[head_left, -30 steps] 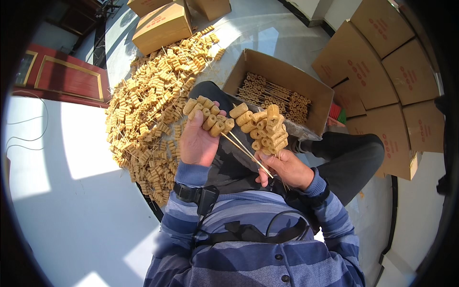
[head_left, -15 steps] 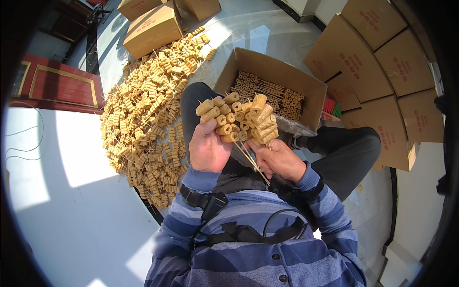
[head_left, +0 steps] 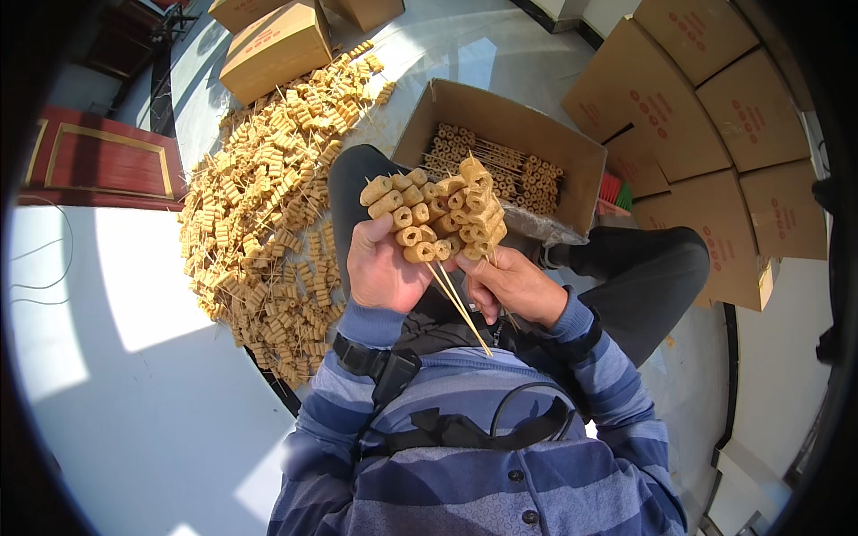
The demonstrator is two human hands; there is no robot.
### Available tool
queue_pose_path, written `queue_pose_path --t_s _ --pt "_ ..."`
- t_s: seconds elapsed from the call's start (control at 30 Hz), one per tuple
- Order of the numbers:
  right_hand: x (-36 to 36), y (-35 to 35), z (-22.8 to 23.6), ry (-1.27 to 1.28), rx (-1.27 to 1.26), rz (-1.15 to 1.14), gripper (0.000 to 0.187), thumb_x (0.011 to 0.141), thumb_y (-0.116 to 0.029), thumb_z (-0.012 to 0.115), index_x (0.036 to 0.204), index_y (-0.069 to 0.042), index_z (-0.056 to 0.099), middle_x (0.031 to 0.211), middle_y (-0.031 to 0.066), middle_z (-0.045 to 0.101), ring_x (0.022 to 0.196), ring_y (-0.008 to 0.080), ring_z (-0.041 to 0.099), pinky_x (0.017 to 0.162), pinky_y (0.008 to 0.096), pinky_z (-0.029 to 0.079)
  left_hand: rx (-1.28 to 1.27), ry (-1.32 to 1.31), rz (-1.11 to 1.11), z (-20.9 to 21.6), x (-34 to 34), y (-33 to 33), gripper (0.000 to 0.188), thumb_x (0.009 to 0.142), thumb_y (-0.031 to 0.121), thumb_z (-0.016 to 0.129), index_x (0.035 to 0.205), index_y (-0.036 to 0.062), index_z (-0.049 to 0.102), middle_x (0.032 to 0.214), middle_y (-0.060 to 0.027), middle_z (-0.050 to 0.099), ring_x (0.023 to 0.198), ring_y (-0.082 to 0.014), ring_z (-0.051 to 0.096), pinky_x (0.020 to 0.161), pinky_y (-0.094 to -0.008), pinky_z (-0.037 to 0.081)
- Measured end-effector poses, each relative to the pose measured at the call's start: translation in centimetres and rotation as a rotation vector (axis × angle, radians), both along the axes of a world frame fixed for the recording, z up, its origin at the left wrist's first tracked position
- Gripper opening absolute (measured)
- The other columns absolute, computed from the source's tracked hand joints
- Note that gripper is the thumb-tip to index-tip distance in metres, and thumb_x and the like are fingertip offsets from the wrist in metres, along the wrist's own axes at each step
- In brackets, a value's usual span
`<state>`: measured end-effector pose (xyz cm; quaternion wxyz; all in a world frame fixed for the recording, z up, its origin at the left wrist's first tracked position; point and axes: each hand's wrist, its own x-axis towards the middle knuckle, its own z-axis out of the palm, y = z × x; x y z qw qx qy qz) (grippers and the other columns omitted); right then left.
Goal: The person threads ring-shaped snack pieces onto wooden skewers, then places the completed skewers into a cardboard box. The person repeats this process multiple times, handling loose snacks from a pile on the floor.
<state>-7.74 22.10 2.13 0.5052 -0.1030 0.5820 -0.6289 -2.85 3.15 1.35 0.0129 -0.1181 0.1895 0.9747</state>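
Note:
Over my lap, both hands are closed on bunched skewers (head_left: 420, 214) that carry short, hollow, golden-brown rolls. My left hand (head_left: 386, 272) grips the bunch from its left side, thumb pressed against the rolls. Closed round the sticks under the right-hand rolls is my right hand (head_left: 520, 284). Two or so bare stick ends (head_left: 463, 313) hang down between my hands. Just beyond them stands an open cardboard box (head_left: 554, 143), partly filled with skewers (head_left: 500, 165) laid in rows. The fingers behind the bunch are hidden.
A large heap of loose skewers (head_left: 268, 205) covers the floor at my left. Closed cartons (head_left: 277, 49) stand behind it, and more cartons (head_left: 661, 116) are stacked at the right. Red and green bristles (head_left: 615, 192) show beside the open box. My bent leg (head_left: 643, 263) lies at the right.
The bunched skewers have turned slightly, and the right-hand rolls now sit closer to the left-hand ones. The bare stick ends have shifted a little left. Both hands keep their hold.

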Motion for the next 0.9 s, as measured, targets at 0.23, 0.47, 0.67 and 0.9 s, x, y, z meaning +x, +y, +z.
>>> queue_pose_path --t_s 0.23,0.47,0.67,0.9 --pt "0.1 -1.0 0.7 0.048 0.097 -0.09 0.035 0.105 -0.039 0.052 0.101 -0.004 0.059 0.055 -0.002 0.048 0.041 0.0074 0.045 0.038 0.0242 0.035 0.009 0.018 0.014 -0.4 -0.2 -0.3 0.063 0.091 0.031 0.056 0.146 0.0025 0.041 0.14 -0.0163 0.053 0.129 -0.0349 0.052 0.108 -0.0524 0.043" --pt "-0.4 -0.7 -0.3 -0.269 0.014 0.039 0.041 0.108 -0.04 0.043 0.101 -0.002 0.057 0.054 -0.0009 0.044 0.042 0.0105 0.043 0.04 0.0258 0.037 -0.011 -0.001 0.01 -0.4 0.0 -0.3 0.062 0.091 0.033 0.056 0.144 0.0033 0.043 0.139 -0.0168 0.054 0.128 -0.0368 0.053 0.103 -0.0556 0.047" --pt "-0.5 0.0 -0.5 -0.286 -0.152 -0.073 0.04 0.111 -0.037 0.036 0.114 0.0 0.049 0.059 0.0008 0.046 0.047 0.0111 0.044 0.043 0.0243 0.04 -0.1 0.048 0.107 -0.7 -0.3 -1.1 0.059 0.091 0.031 0.057 0.141 0.0006 0.046 0.133 -0.0213 0.058 0.119 -0.0402 0.06 0.1 -0.0544 0.05" --pt "-1.1 0.2 -0.7 -0.177 -0.043 0.021 0.046 0.111 -0.04 0.031 0.108 0.0 0.053 0.06 0.0007 0.049 0.05 0.0109 0.053 0.042 0.023 0.041 -0.021 0.111 0.006 -1.0 0.0 -0.7 0.065 0.091 0.03 0.054 0.147 0.0011 0.039 0.136 -0.0187 0.056 0.122 -0.0337 0.058 0.102 -0.0492 0.049"
